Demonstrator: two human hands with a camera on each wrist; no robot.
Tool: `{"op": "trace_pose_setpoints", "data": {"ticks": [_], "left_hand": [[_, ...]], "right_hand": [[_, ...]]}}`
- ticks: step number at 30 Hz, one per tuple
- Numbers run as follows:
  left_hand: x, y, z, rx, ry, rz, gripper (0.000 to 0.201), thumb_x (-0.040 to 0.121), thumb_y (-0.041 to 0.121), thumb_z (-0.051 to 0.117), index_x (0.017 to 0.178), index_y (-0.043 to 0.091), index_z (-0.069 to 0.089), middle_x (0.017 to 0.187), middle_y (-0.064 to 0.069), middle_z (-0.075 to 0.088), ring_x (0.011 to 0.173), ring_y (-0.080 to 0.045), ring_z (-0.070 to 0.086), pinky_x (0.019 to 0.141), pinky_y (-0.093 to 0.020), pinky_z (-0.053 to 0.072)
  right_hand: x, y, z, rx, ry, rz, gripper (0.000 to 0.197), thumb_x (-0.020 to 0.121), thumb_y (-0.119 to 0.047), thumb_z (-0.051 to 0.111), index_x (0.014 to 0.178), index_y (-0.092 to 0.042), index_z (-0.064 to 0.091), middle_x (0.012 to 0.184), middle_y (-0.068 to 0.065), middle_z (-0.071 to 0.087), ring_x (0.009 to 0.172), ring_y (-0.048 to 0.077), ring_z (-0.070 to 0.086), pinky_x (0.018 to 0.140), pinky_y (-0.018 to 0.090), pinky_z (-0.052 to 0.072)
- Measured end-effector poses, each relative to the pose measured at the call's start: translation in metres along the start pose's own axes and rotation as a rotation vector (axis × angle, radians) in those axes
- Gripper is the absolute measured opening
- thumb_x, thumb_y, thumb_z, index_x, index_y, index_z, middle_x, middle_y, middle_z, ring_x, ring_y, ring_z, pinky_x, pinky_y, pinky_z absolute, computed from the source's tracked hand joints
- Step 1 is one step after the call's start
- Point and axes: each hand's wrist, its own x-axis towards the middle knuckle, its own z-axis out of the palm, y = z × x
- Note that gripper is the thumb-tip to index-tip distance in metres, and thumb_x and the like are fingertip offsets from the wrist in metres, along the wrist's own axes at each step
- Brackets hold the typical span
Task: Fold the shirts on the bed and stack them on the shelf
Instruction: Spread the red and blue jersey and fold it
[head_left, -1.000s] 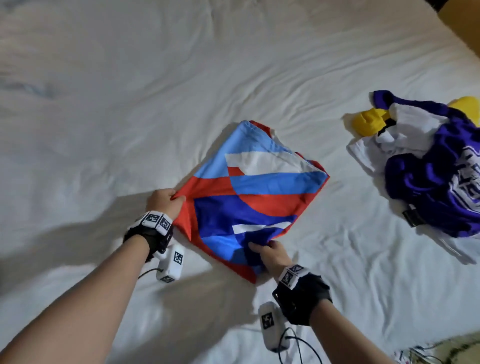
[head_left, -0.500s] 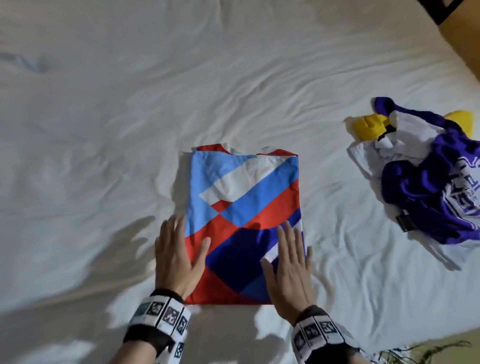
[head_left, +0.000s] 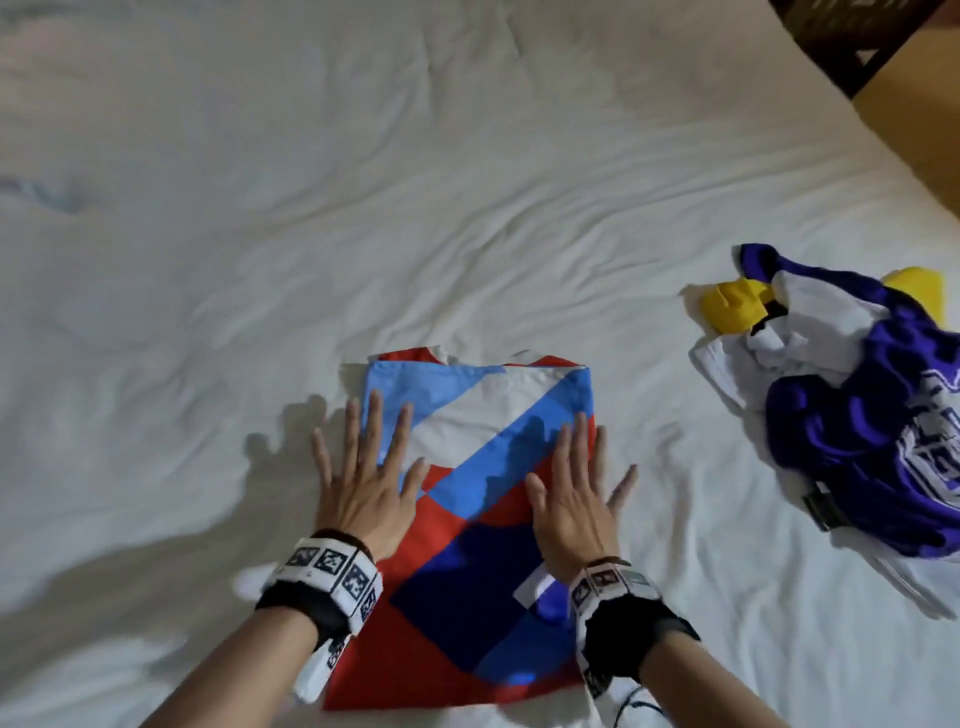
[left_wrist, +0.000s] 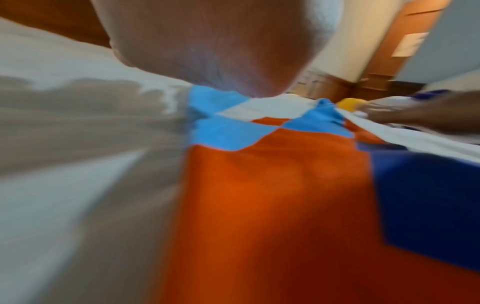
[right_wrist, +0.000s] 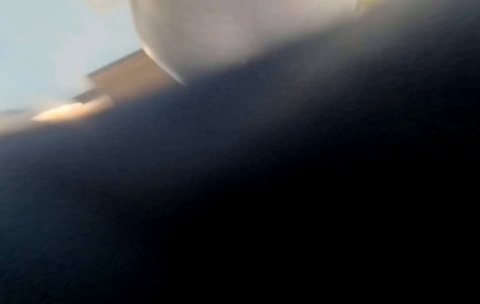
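Observation:
A folded shirt (head_left: 483, 519) in red, light blue, dark blue and white lies as a flat rectangle on the white bed (head_left: 363, 208). My left hand (head_left: 363, 467) presses flat on its left edge, fingers straight and spread, partly on the sheet. Flat on the right edge lies my right hand (head_left: 576, 488), fingers straight. In the left wrist view the shirt (left_wrist: 272, 185) fills the lower frame under my palm (left_wrist: 221, 41). The right wrist view is dark and blurred.
A crumpled pile of purple, white and yellow shirts (head_left: 857, 415) lies on the bed to the right. A wooden floor (head_left: 924, 104) and dark furniture (head_left: 852, 36) show past the bed's far right corner. No shelf is in view.
A second ago both hands pinched the shirt's near corners and folded it over. Then they let go and laid flat on it; since then they have slid farther up the shirt.

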Motion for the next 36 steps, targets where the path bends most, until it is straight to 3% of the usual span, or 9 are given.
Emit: {"op": "trace_pose_setpoints", "data": {"ticks": [3,5,9,13,18,22,25,29,36], "left_hand": [[0.011,0.034,0.008,-0.005,-0.13,0.214,0.062,0.094,0.051,0.027,0.153,0.031,0.02,0.162,-0.002,0.009,0.148,-0.026,0.018,0.112,-0.061,0.007],[0.031,0.023,0.015,0.02,-0.158,0.154,0.064,0.093,0.051,0.024,0.152,0.029,0.024,0.162,0.0,0.007,0.147,-0.022,0.014,0.111,-0.061,0.008],[0.06,-0.019,0.003,-0.008,-0.146,-0.206,0.068,0.1,0.048,0.024,0.154,0.017,-0.002,0.162,-0.007,-0.007,0.15,-0.021,-0.004,0.114,-0.056,-0.007],[0.066,-0.017,-0.027,-0.206,-0.095,-0.462,0.057,0.089,0.036,0.058,0.132,-0.001,0.048,0.142,-0.021,0.041,0.132,-0.037,0.035,0.107,-0.051,0.031],[0.099,-0.02,-0.042,-0.507,-0.329,-0.7,0.041,0.066,0.047,0.066,0.086,0.011,0.065,0.089,-0.014,0.067,0.087,-0.034,0.063,0.077,-0.035,0.052],[0.111,-0.026,-0.051,-0.901,-0.337,-0.776,0.024,0.067,0.028,0.076,0.064,0.011,0.06,0.057,-0.004,0.049,0.056,-0.021,0.045,0.054,-0.025,0.034],[0.113,-0.03,-0.074,-1.214,-0.206,-0.802,0.027,0.044,0.03,0.076,0.059,0.009,0.07,0.07,-0.012,0.058,0.07,-0.023,0.053,0.064,-0.035,0.041],[0.125,-0.032,-0.167,-1.463,0.066,-0.624,0.02,0.056,0.02,0.076,0.074,0.011,0.07,0.084,-0.016,0.065,0.081,-0.026,0.057,0.071,-0.038,0.045],[0.105,-0.056,-0.295,-1.618,0.349,-0.162,0.036,0.061,0.019,0.074,0.097,0.013,0.076,0.117,-0.024,0.065,0.117,-0.042,0.058,0.102,-0.055,0.044]], "right_hand": [[0.01,-0.024,0.015,-0.072,-0.181,-0.354,0.068,0.092,-0.058,0.007,0.148,-0.032,-0.019,0.155,-0.018,-0.027,0.142,0.007,-0.03,0.112,0.056,-0.02],[0.035,-0.009,0.014,-0.106,-0.155,-0.226,0.072,0.089,-0.064,0.005,0.149,-0.032,-0.017,0.153,-0.017,-0.029,0.143,0.006,-0.028,0.113,0.055,-0.019],[0.072,0.029,-0.011,-0.063,-0.035,0.175,0.074,0.099,-0.055,0.027,0.154,-0.021,-0.009,0.161,-0.001,-0.018,0.148,0.018,-0.017,0.115,0.055,-0.009],[0.072,0.028,-0.025,0.095,0.241,0.227,0.065,0.088,-0.042,0.06,0.142,-0.011,0.04,0.144,0.012,0.041,0.133,0.033,0.035,0.106,0.044,0.03],[0.096,0.017,-0.045,0.497,0.083,0.479,0.053,0.082,-0.045,0.071,0.118,-0.008,0.06,0.11,0.013,0.067,0.107,0.032,0.06,0.085,0.032,0.045],[0.112,0.013,-0.057,0.699,0.045,0.389,0.033,0.088,-0.028,0.068,0.095,0.004,0.069,0.09,0.023,0.068,0.087,0.03,0.065,0.071,0.035,0.045],[0.112,-0.005,-0.081,0.955,0.156,0.276,0.034,0.086,-0.023,0.071,0.086,0.01,0.065,0.077,0.015,0.06,0.077,0.019,0.053,0.067,0.035,0.04],[0.109,-0.056,-0.157,1.267,0.221,0.05,0.007,0.089,-0.013,0.066,0.085,-0.008,0.069,0.087,0.012,0.068,0.087,0.025,0.063,0.078,0.041,0.05],[0.081,-0.113,-0.27,1.431,0.226,-0.375,0.026,0.09,0.003,0.054,0.09,-0.015,0.073,0.088,0.004,0.073,0.085,0.018,0.067,0.073,0.028,0.054]]}}
